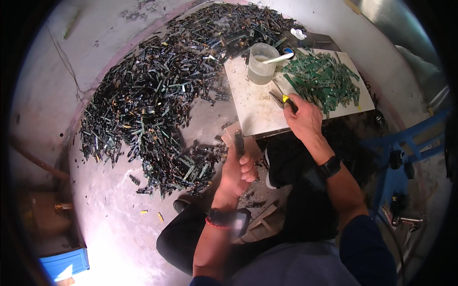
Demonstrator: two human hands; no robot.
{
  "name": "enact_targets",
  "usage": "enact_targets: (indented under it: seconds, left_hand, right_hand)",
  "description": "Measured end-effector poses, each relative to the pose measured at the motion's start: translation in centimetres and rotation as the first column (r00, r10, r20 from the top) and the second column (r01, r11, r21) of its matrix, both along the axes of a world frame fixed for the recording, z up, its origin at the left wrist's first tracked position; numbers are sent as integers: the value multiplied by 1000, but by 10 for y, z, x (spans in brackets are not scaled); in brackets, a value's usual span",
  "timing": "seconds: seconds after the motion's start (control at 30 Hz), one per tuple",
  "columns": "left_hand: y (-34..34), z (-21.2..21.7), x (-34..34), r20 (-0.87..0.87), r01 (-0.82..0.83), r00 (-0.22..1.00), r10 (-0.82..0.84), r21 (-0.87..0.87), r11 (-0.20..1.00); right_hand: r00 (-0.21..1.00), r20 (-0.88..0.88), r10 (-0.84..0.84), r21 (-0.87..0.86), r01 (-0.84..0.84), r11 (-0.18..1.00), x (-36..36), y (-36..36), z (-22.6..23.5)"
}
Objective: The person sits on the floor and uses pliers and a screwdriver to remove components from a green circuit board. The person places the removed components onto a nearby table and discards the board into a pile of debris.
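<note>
So the person's left hand (pixel 237 174) had its fingers clamped around a dark strip (pixel 239 142), which poked up past the thumb, just short of the counter edge. The right hand's (pixel 307 117) fingers were wrapped around pliers (pixel 288 101) with yellow-and-black handles, the metal tips pointing off to the left of those fingers over the white counter (pixel 248 116). Right beside and beyond them was a messy pile of green strips (pixel 324 78). Farther past those fingers, a bit left, stood a see-through cup (pixel 260 71) with some liquid in it and a white stick (pixel 279 58) leaning out. Beyond the left fingers, mostly leftward, a massive heap of dark pieces (pixel 143 105) sprawled across the floor (pixel 205 123).
</note>
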State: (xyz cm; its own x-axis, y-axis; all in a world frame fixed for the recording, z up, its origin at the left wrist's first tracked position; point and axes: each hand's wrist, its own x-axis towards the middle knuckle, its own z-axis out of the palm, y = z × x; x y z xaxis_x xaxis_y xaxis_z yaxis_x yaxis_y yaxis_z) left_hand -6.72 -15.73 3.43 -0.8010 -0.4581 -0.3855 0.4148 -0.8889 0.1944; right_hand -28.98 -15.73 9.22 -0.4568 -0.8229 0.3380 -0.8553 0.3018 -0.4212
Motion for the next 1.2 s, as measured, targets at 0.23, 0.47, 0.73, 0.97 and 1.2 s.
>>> enact_targets:
  seconds: [0.23, 0.47, 0.73, 0.97, 1.2]
  left_hand:
    - [21, 2, 23, 34, -27, 999, 28, -16, 1000]
    - [47, 6, 40, 83, -35, 996, 39, -48, 998]
    - [106, -7, 67, -6, -75, 997, 75, 13, 997]
    - [137, -6, 80, -107, -194, 976, 189, -42, 980]
    - [144, -9, 73, 6, -139, 990, 140, -66, 988]
  right_hand:
    - [998, 33, -48, -165, 53, 985, -40, 3, -6]
    - [977, -151, 148, -106, -165, 981, -12, 35, -5]
    - [958, -213, 194, 33, -191, 981, -19, 43, -11]
    - [-432, 889, 148, -246, -178, 953, 26, 134, -5]
    - [-359, 933, 2, -262, -677, 688, 91, 219, 0]
